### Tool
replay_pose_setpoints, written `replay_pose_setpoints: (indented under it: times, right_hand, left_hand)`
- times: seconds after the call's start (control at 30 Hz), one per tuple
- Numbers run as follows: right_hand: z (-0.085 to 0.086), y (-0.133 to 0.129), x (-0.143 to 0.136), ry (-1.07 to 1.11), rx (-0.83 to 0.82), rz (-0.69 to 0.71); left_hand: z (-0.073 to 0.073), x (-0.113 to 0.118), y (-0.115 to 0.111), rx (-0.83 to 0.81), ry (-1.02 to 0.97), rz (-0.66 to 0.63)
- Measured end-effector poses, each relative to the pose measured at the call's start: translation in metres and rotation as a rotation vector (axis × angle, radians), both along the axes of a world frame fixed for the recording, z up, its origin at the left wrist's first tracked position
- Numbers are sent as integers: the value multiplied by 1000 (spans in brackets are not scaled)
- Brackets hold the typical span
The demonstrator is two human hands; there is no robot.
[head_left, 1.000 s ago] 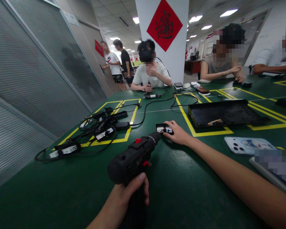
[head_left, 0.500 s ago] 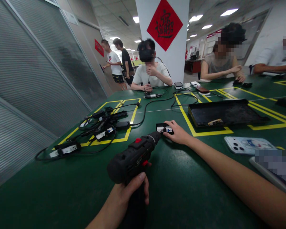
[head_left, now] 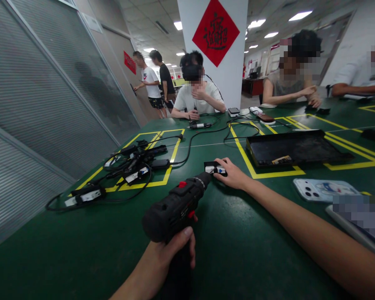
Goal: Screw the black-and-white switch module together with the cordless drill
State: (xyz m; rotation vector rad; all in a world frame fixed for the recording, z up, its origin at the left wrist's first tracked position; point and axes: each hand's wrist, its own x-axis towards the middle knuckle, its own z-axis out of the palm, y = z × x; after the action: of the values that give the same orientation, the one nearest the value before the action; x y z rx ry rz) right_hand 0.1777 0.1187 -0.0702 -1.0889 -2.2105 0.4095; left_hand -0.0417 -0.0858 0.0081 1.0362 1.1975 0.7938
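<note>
My left hand (head_left: 178,250) is wrapped round the grip of a black cordless drill (head_left: 171,210) with red switches. The drill points away from me, its chuck close to a small black-and-white part (head_left: 210,169) on the green table. Part of that piece is blue, and its exact kind cannot be made out. Coming in from the right, my right hand (head_left: 233,173) is closed on the part's right side, thumb in front and fingers over the top. The drill's tip lies at the part's left side; whether it touches is hard to see.
A heap of black cables and parts (head_left: 134,162) lies left, inside yellow tape. To the right are a black tray (head_left: 300,148), a phone in a light-blue case (head_left: 326,189) and a silver-edged device (head_left: 359,233). Across the table (head_left: 81,250) sits a person in a headset (head_left: 198,96).
The drill's rear end has shifted very slightly right and down in my left hand. My right hand and the black-and-white part look practically unmoved.
</note>
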Motion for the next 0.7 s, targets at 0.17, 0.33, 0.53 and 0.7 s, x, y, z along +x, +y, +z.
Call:
replay_pose_setpoints:
  times: [0.17, 0.33, 0.53, 0.7]
  right_hand:
    - [-1, 1, 0, 7, 7, 6]
    - [-1, 1, 0, 17, 2, 3]
    - [-2, 3, -1, 29, -23, -8]
    - [-4, 4, -1, 48, -29, -16]
  left_hand:
    - [-4, -2, 0, -48, 14, 20]
    - [-6, -3, 1, -36, 37, -15]
    - [-4, -1, 0, -22, 18, 32]
    - [-3, -1, 0, -17, 34, 11]
